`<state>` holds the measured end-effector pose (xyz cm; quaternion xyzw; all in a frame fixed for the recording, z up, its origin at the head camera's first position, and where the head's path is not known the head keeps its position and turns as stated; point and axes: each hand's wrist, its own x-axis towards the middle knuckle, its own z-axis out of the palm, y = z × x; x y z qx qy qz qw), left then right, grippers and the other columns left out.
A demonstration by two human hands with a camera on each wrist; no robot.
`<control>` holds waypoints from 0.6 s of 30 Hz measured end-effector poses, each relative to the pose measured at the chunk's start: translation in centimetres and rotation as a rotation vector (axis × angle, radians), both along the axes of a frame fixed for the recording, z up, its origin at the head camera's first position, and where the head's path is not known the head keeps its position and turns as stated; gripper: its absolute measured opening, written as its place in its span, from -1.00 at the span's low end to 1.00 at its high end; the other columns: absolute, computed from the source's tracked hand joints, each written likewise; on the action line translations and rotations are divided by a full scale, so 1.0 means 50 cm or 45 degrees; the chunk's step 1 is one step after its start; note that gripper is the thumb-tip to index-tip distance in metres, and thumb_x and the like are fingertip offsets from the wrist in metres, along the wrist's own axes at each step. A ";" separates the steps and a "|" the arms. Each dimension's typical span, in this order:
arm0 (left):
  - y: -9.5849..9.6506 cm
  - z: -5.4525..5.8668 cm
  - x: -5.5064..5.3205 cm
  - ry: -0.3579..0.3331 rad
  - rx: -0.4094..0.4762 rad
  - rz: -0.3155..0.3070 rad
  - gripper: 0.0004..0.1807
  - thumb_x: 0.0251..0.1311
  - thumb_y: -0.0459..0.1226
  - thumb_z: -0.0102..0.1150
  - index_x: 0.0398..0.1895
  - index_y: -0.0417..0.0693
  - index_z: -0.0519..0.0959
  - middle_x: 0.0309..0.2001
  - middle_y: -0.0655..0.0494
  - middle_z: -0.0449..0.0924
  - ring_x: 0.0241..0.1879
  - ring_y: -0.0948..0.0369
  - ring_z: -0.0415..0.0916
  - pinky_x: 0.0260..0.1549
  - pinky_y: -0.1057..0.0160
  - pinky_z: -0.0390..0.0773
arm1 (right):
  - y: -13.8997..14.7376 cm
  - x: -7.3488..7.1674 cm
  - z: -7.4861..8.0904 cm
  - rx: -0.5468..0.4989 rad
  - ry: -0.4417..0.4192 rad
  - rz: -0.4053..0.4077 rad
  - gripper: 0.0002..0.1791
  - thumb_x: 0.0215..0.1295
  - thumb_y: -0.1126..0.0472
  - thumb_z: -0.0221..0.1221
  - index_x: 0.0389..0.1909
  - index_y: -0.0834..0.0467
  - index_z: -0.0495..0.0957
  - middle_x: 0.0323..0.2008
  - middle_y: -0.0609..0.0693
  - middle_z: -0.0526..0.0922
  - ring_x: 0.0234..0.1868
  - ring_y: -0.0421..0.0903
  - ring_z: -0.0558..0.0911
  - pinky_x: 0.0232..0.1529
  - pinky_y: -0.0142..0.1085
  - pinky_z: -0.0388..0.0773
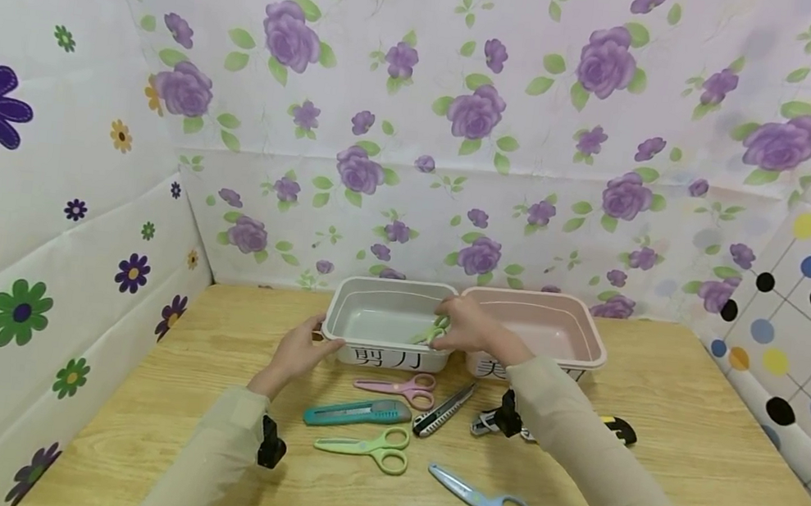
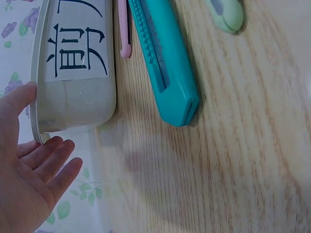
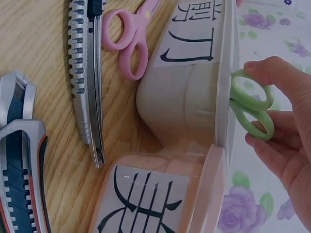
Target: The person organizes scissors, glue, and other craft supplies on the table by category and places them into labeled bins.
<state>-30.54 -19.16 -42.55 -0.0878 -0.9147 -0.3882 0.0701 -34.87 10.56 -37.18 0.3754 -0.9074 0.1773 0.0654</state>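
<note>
My right hand (image 1: pixel 468 325) reaches over the near right part of a grey plastic bin (image 1: pixel 365 283). Between thumb and fingers it holds the handle loops of light green scissors (image 3: pixel 255 99). Their blades dip into the bin, behind its wall in the right wrist view. At the bin's left front corner, my left hand (image 1: pixel 298 353) loosely grips the rim, thumb at the front and fingers along the side. In front of the bin lie pink scissors (image 1: pixel 399 387), a teal box cutter (image 1: pixel 357 413), a black-and-silver utility knife (image 1: pixel 442 410) and a second pair of green scissors (image 1: pixel 363 446).
A pink bin (image 1: pixel 534 299) stands against the grey one's right side; both carry printed labels. Blue scissors (image 1: pixel 483 504) lie near the front of the wooden table (image 1: pixel 157 425). More cutters, one with a yellow-and-black handle (image 1: pixel 620 429), lie partly under my right forearm.
</note>
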 end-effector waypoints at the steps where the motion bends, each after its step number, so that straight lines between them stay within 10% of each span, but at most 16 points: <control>1: 0.000 -0.001 0.000 0.003 0.002 0.000 -0.34 0.13 -0.15 0.20 0.24 -0.28 0.27 -0.04 -0.16 0.49 -0.08 -0.04 0.44 -0.16 0.01 0.48 | -0.001 -0.002 -0.002 -0.006 0.004 -0.003 -0.42 -0.19 0.10 0.35 -0.18 0.44 0.56 -0.23 0.22 0.60 -0.23 0.05 0.58 -0.18 -0.21 0.53; 18: -0.002 -0.005 0.001 0.000 0.007 -0.002 -0.34 0.14 -0.13 0.18 0.25 -0.26 0.26 0.00 -0.18 0.48 -0.06 -0.05 0.44 -0.15 0.00 0.49 | -0.018 -0.012 -0.027 -0.018 -0.123 0.001 -0.24 0.00 0.07 0.33 0.14 0.46 0.32 0.12 0.37 0.37 0.13 0.21 0.39 0.16 -0.06 0.30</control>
